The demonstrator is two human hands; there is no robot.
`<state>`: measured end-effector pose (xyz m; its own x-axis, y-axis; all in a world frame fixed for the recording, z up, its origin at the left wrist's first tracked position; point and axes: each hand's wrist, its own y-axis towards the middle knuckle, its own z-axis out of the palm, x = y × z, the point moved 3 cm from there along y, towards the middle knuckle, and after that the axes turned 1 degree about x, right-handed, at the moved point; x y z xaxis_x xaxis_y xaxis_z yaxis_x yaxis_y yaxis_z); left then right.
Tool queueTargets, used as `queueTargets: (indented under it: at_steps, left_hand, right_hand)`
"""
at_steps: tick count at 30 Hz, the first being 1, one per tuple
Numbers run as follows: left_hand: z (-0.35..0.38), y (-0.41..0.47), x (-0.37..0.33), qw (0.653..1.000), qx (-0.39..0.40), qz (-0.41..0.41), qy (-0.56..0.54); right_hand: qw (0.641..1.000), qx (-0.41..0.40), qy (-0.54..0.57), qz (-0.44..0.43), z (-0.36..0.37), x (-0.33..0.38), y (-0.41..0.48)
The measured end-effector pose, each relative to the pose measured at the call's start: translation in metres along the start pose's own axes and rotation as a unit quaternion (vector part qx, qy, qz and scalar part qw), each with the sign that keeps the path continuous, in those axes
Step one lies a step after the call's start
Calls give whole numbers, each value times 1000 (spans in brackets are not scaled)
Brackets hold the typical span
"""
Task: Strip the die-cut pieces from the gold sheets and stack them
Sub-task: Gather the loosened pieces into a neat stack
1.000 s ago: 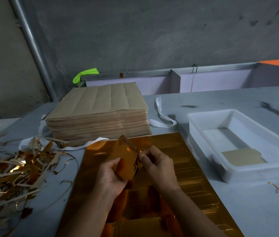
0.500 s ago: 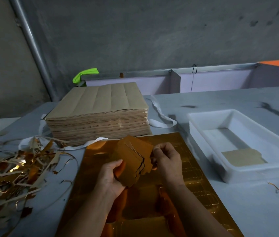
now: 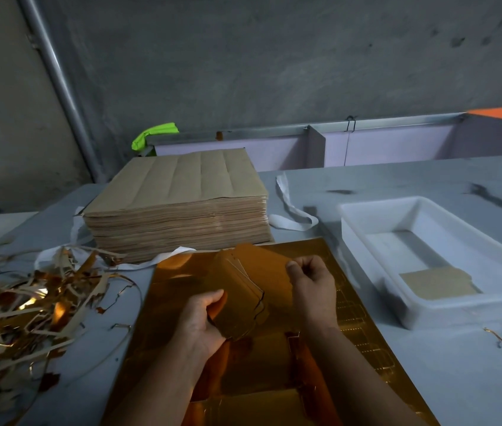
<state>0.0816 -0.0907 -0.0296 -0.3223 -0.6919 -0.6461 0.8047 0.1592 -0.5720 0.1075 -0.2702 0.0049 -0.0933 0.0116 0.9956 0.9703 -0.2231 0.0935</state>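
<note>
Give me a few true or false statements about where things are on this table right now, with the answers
1. The left hand holds a bundle of gold pieces above the gold sheet. True.
2. The white tray is empty. False: tan cut pieces lie in its near end.
3. The scrap strips lie left of the gold sheet. True.
4. The brown paper stack sits inside the tray. False: it stands on the table, behind the gold sheet.

A rough grey concrete wall (image 3: 274, 56) is rising behind the grey tabletop's (image 3: 428, 179) far edge, a metal pipe (image 3: 59, 81) slanting across it.
</note>
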Motion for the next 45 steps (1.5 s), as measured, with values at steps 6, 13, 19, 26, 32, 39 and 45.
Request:
queueTargets:
  at_steps: [6,13,19,26,32,39,45]
  left_hand:
    - [1,-1,-1,1000,5,-5,10]
    - [3,1,2,1000,8,-5,17]
    - [1,4,1,1000,12,2,24]
    - [-1,9,5,999,14,23,30]
    - [-7,14,7,998,39,20,36]
    - [-3,14,4,994,105,-10,19]
    - [-4,14,5,988,149,-7,40]
  right_hand:
    - [996,-85,34,14,-22,9,20]
    - [983,-166,73,37,-46,21,43]
    - [983,-124,91,100,-39,16,38]
    - [989,40,65,126,-12,23,21]
    - [972,215,-79,51,4,34,18]
    - [888,319,-315,-102,22,49,23]
    - [825,355,-405,-173,53,57,26]
